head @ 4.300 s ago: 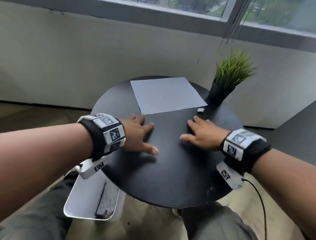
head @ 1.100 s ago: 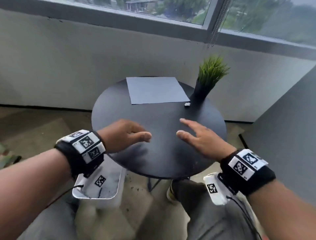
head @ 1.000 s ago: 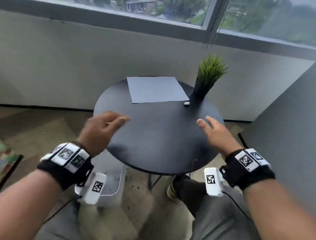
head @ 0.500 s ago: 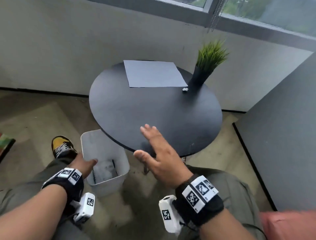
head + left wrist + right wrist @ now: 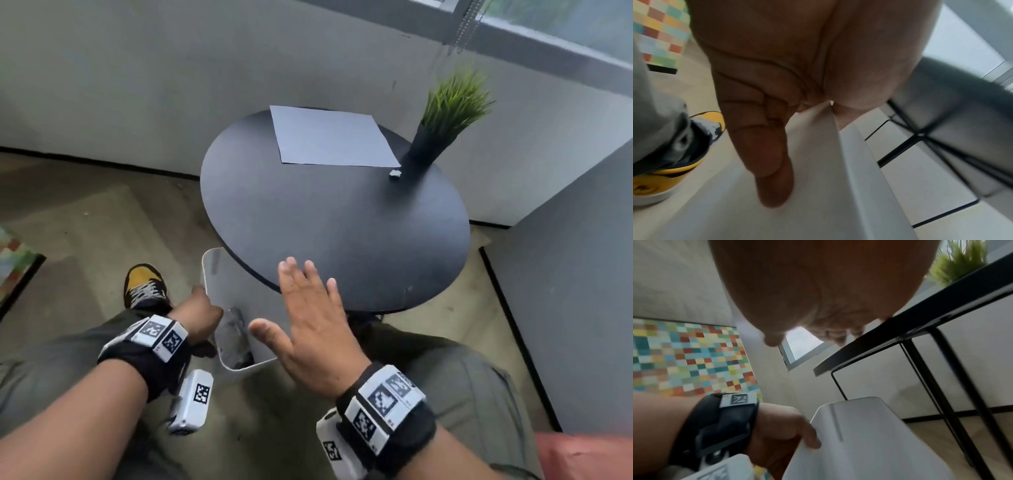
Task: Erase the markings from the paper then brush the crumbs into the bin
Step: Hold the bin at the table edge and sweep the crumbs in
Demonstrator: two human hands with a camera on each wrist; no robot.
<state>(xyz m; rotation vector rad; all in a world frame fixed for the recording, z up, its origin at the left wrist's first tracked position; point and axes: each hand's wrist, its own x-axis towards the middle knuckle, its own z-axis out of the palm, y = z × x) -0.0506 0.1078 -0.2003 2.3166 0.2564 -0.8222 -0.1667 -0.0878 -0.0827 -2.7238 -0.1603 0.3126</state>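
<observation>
Paper point(image 5: 334, 138) lies flat at about twelve o'clock on the round desk point(image 5: 342, 233), and from my head view it looks blank: I can see no markings on it, so I judge the erasing done. The eraser point(image 5: 395, 173), a small white lump, sits at roughly two o'clock on the desk, just beside the foot of the plant point(image 5: 442, 116) and apart from the paper.

I make out no crumbs on the dark top, though anything that fine would be too small to tell. So what is left, as far as I can judge, is the brushing, or only its tail end.

My left hand point(image 5: 198, 317) grips the rim of the bin point(image 5: 219, 270); the left wrist view shows my fingers point(image 5: 764, 146) curled down its white outer wall and my thumb out of sight over the rim. The bin stands tilted at about seven o'clock from the desk, its far rim tucked just under the desk edge. Inside I see dark smudges and specks point(image 5: 234, 337) on the wall and floor of it; whether those are eraser crumbs or old dirt I cannot tell.

My right hand point(image 5: 310, 329) is flat, fingers straight and spread, holding nothing, hovering over the near desk edge at six o'clock, above the bin's mouth.
</observation>
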